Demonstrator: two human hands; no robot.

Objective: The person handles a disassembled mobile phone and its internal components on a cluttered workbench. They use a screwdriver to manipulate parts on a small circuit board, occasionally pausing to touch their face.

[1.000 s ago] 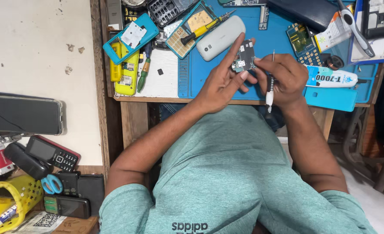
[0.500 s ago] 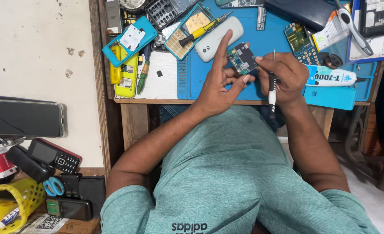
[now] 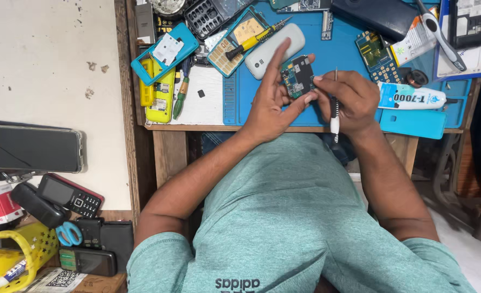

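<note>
Both hands meet on a small circuit board (image 3: 298, 76), held just above the blue mat (image 3: 338, 54). Left hand (image 3: 273, 103) pinches the board's lower edge with the thumb while the forefinger points up along its left side, the other fingers curled loosely behind. Right hand (image 3: 346, 100) touches the board's right edge with its fingertips and is closed around a thin screwdriver (image 3: 334, 106), whose shaft stands upright and whose white handle end hangs down past the palm.

Just left of the board lies a white phone (image 3: 267, 54), with a yellow-handled screwdriver (image 3: 251, 40) resting across an open phone back above it. Farther left sit a teal phone case (image 3: 164, 51) and a yellow phone shell (image 3: 162, 95). Right of the right hand lies a white glue tube (image 3: 411, 97), with a teal cover (image 3: 414, 123) just below it. Well apart, far down to the left, are scissors (image 3: 68, 234) among dark phones.
</note>
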